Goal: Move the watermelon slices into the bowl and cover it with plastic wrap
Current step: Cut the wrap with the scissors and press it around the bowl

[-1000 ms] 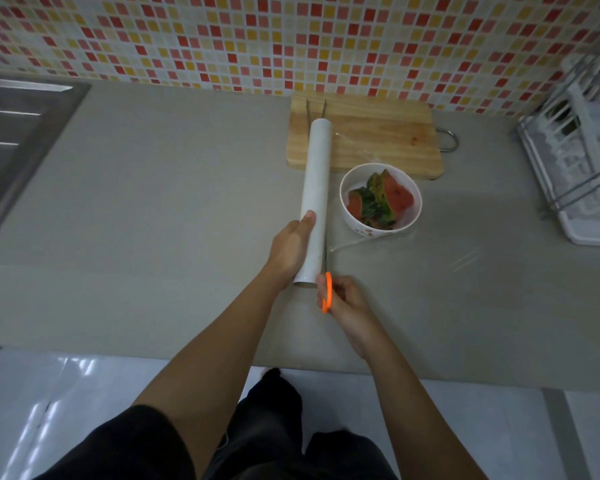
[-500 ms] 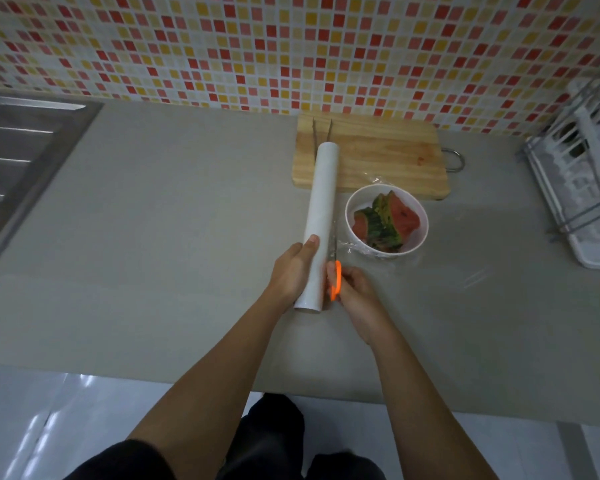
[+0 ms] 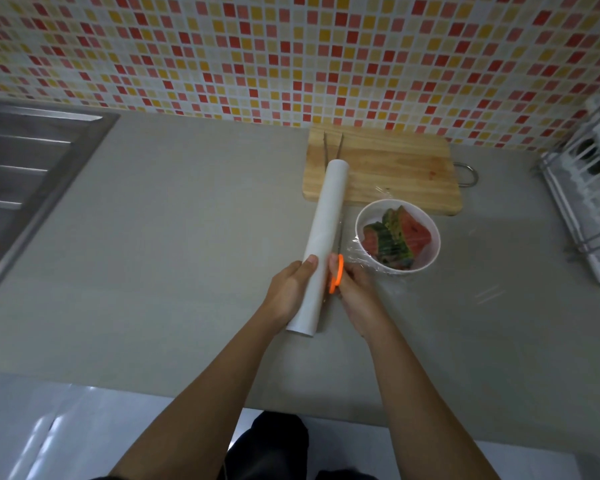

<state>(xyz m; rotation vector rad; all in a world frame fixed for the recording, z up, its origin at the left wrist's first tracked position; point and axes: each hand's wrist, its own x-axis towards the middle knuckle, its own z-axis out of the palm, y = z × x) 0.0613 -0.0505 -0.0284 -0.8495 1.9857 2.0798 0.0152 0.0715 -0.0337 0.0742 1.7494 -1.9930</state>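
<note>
A white bowl (image 3: 430, 251) on the grey counter holds several watermelon slices (image 3: 400, 237), red flesh and green rind. Clear plastic wrap (image 3: 359, 251) lies stretched over the bowl and runs left to a long white roll (image 3: 326, 223). My left hand (image 3: 291, 292) grips the near end of that roll, which lies on the counter pointing away from me. My right hand (image 3: 355, 292) holds orange-handled scissors (image 3: 336, 271), their blades lying along the roll's right side in the film between roll and bowl.
A wooden cutting board (image 3: 395, 168) lies behind the bowl against the tiled wall, with metal tongs (image 3: 332, 148) on its left part. A steel sink (image 3: 21, 174) is at the far left. A white dish rack (image 3: 589, 188) stands at the right.
My right hand has pushed the scissors forward along the roll, toward the bowl. The film now lies gathered over the bowl's near rim. The left hand keeps its hold on the roll.
</note>
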